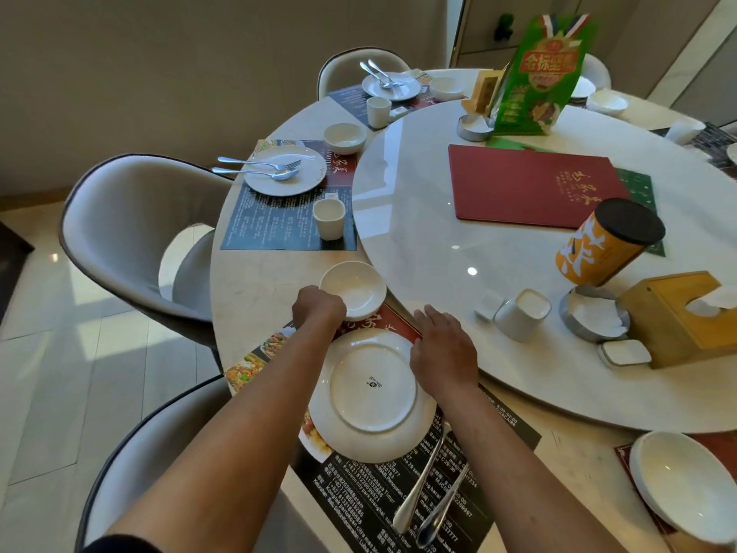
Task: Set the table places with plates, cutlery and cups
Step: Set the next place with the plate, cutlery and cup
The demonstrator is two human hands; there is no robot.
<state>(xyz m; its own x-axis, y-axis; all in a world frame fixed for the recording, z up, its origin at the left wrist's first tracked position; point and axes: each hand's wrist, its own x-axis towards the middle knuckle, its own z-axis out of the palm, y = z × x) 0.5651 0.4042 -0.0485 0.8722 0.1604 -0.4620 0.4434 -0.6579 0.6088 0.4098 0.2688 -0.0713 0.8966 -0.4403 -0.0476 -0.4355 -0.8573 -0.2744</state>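
My left hand point(318, 310) grips the near rim of a small white bowl point(355, 287) at the far left corner of the near placemat point(402, 496). My right hand point(442, 349) lies on the mat's far edge, fingers at the rim of an upside-down white plate point(371, 397). A fork and spoon point(428, 496) lie on the mat to the right of the plate. A white cup point(522, 315) lies tipped on the turntable point(438, 241) beyond my right hand.
Two places to the left hold a plate point(284, 169) with cutlery, a bowl point(345, 137) and a cup point(329, 218). The turntable carries a red menu point(530, 187), an orange canister point(610, 243), a wooden tissue box point(682, 317) and a green packet point(538, 77). Grey chairs point(131, 233) ring the table.
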